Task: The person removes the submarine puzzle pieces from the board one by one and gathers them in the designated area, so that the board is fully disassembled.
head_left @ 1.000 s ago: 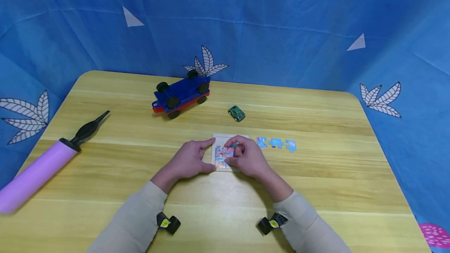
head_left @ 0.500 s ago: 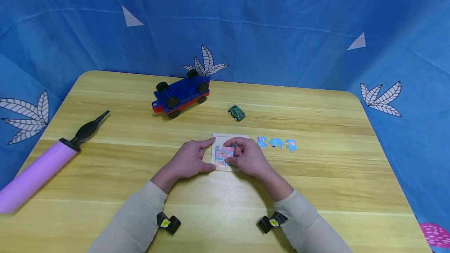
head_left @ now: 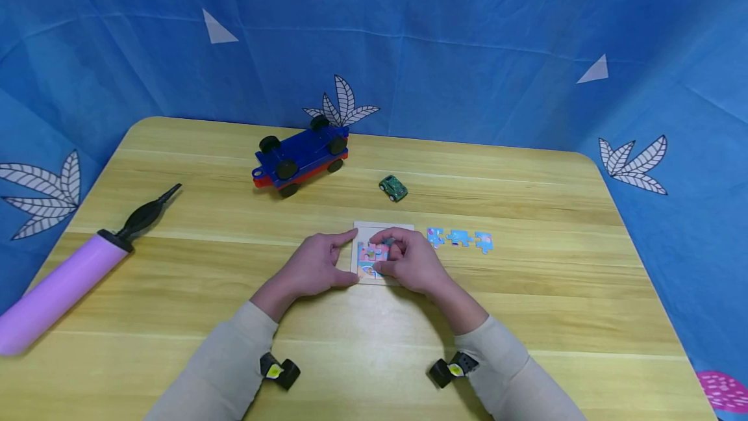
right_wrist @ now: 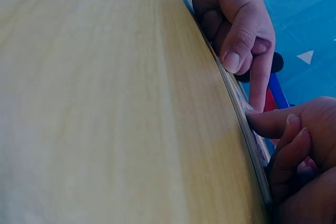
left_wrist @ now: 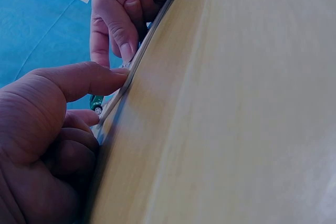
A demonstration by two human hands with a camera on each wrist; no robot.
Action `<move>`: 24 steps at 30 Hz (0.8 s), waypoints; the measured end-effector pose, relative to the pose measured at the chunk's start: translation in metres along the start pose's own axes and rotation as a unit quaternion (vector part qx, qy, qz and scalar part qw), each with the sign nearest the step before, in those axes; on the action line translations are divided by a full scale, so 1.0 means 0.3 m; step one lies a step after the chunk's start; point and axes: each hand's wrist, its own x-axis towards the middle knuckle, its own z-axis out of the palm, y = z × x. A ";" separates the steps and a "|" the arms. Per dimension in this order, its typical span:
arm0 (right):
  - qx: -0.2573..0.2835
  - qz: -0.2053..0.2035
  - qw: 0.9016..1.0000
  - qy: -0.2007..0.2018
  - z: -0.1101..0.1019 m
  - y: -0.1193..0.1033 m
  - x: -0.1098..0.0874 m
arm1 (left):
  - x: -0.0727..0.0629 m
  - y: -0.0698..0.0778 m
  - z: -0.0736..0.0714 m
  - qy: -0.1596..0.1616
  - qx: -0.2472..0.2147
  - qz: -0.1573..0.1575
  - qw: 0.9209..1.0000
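Note:
A small square puzzle tray [head_left: 380, 225] with a pale rim lies on the wooden table. Several joined puzzle pieces [head_left: 367, 253], pink above and light blue below, fill its lower left part. My left hand [head_left: 315, 266] steadies the tray's left side, thumb at the near corner and index finger higher up, both stretched out. From the right, my right hand [head_left: 413, 262] reaches over the tray, bent index finger and thumb set on a puzzle piece, its other fingers curled in. That hand hides the tray's right half. Its thumb [right_wrist: 262, 123] shows at the near rim in the right wrist view.
Three loose blue puzzle pieces [head_left: 460, 238] lie in a row right of the tray. Behind it stands a small green toy car [head_left: 393, 188]. An overturned blue and red toy vehicle [head_left: 304, 153] lies farther back. At the left is a purple hand pump [head_left: 70, 291] with a black nozzle.
My right index fingertip has slid slightly left over the pieces, and the pink pieces have shifted a little. The left hand and the tray stay in place.

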 end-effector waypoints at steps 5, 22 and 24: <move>0.006 -0.004 1.000 -0.003 -0.001 -0.001 -0.002 | -0.001 0.000 0.000 0.001 -0.005 -0.001 1.000; -0.045 -0.018 0.999 -0.009 0.001 -0.007 -0.003 | -0.002 -0.001 -0.001 0.002 0.000 0.008 1.000; -0.048 -0.020 0.999 -0.009 0.002 -0.010 -0.003 | -0.002 -0.002 -0.001 0.002 0.000 0.009 1.000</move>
